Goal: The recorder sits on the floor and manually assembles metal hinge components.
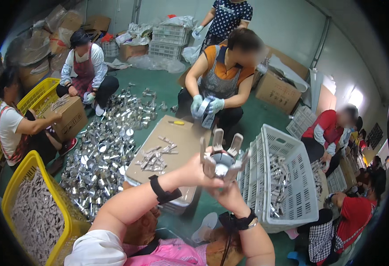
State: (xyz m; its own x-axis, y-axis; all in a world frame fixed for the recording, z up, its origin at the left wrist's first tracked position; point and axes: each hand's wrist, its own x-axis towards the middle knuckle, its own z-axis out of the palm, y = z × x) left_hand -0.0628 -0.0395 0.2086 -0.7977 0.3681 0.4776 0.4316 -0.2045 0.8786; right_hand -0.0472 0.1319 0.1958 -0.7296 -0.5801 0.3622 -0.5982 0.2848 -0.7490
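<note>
Out in front of me, above the floor, is a round shiny metal part [221,170] with several grey-beige clip-like strips [235,142] standing up around its rim. My left hand [196,171] grips it from the left side. From below and to the right, my right hand [230,196] closes around it; the part hides some of the fingers. More loose strips [153,160] lie on a cardboard sheet [152,137] to the left of my hands, and a yellow-handled cutter [175,123] rests at that sheet's far edge.
A big pile of metal parts [101,159] covers the floor at left. Close on my left stands a yellow basket [66,212] full of strips. White stacked crates [307,195] holding metal parts stand at right. Opposite sits a gloved person [225,75]; several others work around.
</note>
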